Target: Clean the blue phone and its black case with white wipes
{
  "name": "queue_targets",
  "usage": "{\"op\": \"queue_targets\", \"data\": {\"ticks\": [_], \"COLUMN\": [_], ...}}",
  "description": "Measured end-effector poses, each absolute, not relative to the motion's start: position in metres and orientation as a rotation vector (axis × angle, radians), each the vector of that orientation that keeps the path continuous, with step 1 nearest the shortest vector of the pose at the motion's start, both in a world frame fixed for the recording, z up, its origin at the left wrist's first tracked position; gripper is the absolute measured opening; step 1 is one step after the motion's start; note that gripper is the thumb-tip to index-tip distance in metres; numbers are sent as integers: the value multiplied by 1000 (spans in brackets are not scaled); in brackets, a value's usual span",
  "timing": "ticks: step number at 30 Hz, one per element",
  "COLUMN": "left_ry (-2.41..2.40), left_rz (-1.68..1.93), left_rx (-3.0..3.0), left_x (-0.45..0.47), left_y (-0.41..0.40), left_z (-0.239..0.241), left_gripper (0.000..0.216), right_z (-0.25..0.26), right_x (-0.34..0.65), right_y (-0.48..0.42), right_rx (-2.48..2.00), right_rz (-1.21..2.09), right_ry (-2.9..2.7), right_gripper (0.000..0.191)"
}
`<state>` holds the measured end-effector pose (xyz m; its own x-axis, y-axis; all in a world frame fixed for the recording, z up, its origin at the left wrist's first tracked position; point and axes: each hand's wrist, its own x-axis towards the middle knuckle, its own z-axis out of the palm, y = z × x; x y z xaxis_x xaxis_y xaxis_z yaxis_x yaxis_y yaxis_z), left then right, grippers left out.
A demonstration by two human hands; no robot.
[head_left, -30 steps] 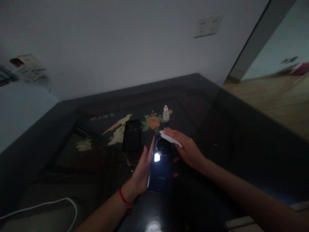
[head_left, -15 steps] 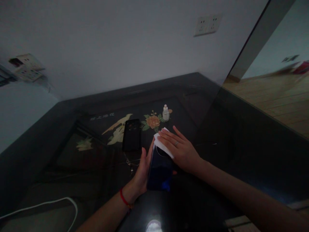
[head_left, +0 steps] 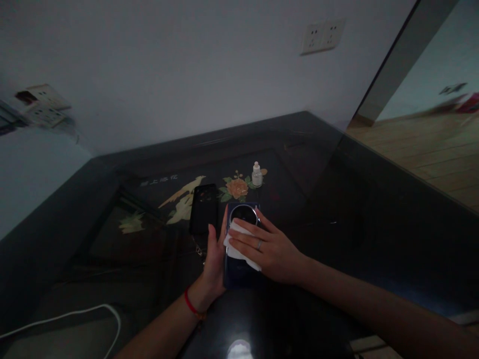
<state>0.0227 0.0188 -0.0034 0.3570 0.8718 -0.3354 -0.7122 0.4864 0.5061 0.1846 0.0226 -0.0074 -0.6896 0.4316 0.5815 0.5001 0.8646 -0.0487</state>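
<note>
My right hand [head_left: 271, 249] lies flat, fingers outstretched, pressing a white wipe [head_left: 237, 251] onto the back of the phone [head_left: 239, 274]. My left hand [head_left: 214, 259] clamps its left edge, bracing it against that push over the dark table [head_left: 318, 199], with a black case [head_left: 204, 208] just beside.

Phone [head_left: 244, 215]: dark blue, back facing up, round camera ring at the far end; it was held along its left edge by the left hand [head_left: 213, 254]. Wipe [head_left: 235, 253]: small, white, folded; it lay across the phone's middle, pressed under the right hand's [head_left: 269, 249] flat fingers.
</note>
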Motion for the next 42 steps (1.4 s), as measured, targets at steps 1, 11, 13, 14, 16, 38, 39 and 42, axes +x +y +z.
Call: {"op": "queue_targets", "data": {"ticks": [1,11,13,14,16,38,39,42], "left_ry": [631,599,547,521,483,439,428,425], "left_rz": [1054,1043,994,957,886,663,688,762], "left_rx": [291,268,288,306,344,496,506,527], "left_x": [21,15,14,14,14,17,17,17], "left_y": [20,24,23,22,20,14,14,15], "left_z": [-3,-3,-2,-2,-1,-6,-6,-4], "left_gripper": [60,65,65,66,72,82,80,78], "right_z": [-8,-9,-11,-12,-13,10,9,6], "right_x": [186,208,212,214,217,225,226,228], "right_y": [23,32,38,41,46,48,48,48], "right_rx": [-656,-735,-871,-928,-991,-737,-734,-739], "right_rz": [-151,-104,-65,-41,24,431,433,430], "right_ry": [-2429,-2269,-2244,-2230,-2192,-2258,-2236,-2182], "right_gripper": [38,38,47,51,56,44,43,45]}}
